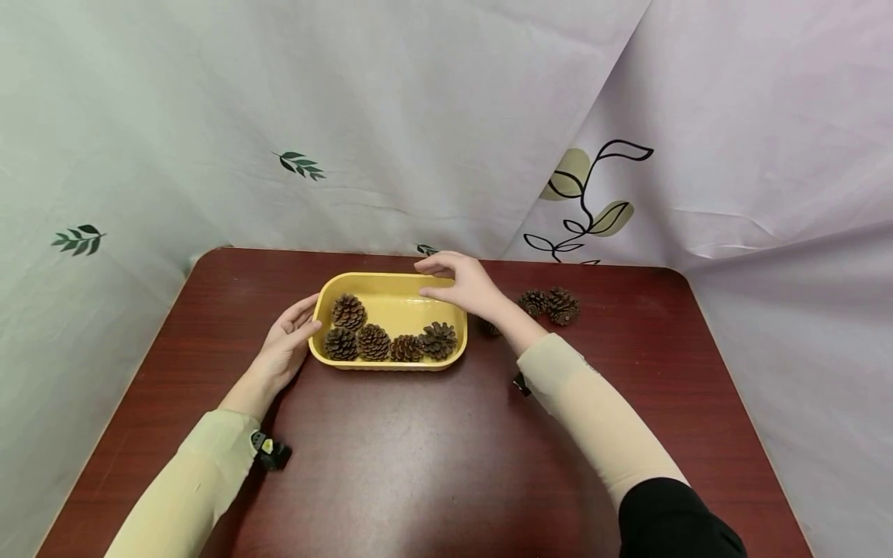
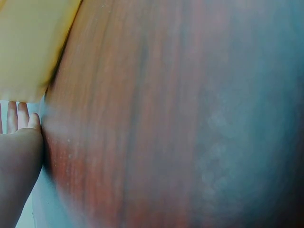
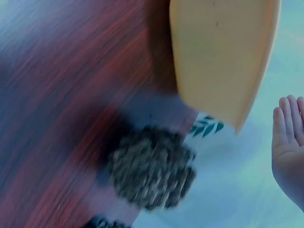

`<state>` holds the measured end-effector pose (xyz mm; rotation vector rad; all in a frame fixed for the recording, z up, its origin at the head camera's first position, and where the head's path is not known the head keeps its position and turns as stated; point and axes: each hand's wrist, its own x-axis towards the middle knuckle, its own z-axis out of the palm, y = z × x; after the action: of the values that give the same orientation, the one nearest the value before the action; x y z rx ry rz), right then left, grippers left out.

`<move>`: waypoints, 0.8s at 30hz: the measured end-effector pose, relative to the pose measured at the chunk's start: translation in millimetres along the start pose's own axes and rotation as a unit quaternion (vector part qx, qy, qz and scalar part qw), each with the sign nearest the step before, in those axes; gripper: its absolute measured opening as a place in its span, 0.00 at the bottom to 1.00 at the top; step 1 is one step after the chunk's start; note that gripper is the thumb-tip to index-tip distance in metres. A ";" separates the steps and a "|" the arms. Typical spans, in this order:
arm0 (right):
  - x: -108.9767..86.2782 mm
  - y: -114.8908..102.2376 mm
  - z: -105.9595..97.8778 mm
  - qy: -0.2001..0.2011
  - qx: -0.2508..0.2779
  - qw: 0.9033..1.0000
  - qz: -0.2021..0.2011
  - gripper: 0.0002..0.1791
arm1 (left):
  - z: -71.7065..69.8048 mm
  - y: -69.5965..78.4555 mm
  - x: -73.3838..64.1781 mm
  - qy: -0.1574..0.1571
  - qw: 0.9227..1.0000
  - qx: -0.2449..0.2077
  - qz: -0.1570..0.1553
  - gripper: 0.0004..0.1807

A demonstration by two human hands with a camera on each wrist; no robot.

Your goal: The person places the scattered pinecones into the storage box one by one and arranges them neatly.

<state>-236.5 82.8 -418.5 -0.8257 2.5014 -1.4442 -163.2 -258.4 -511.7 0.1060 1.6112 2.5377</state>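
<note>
Three cones (image 1: 562,306) lie on the table (image 1: 391,442) outside the yellow tray (image 1: 401,308), beyond its right end, and five others are inside it, along the near side and at the left. The relation that seems most important is this one: the right hand (image 1: 469,288) is over the far right corner of the tray, so the loose cones are to the right of its fingers, back toward the wrist. One of them is partly hidden by the wrist. The tray has its long axis from left to right, and the right hand is clearly the nearer to these cones.

The thumb of the right hand is well apart from the fingers, and nothing is seen between them. The left hand (image 1: 286,342) rests at the left end of the tray, thumb at the rim, fingers rather straight against the outer wall.
</note>
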 end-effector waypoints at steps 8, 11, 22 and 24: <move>-14.6 9.9 -26.1 0.027 -0.009 1.000 0.004 0.23 | -0.1 -0.4 0.5 0.000 1.000 -0.004 0.000 0.26; -19.7 16.0 -34.4 0.034 -0.015 0.999 0.005 0.22 | 0.2 -0.4 0.6 0.001 1.000 -0.004 0.001 0.26; -38.5 38.9 -56.0 0.033 -0.045 0.998 0.020 0.23 | -0.8 -1.1 0.9 0.004 1.000 0.002 0.003 0.26; -41.8 41.5 -58.6 0.030 -0.046 0.998 0.026 0.23 | -0.4 -1.0 0.6 0.005 1.000 0.001 0.002 0.26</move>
<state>-239.7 165.3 -428.3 -0.7378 2.6308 -1.3654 -163.7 -258.3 -512.8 0.0980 1.6187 2.5428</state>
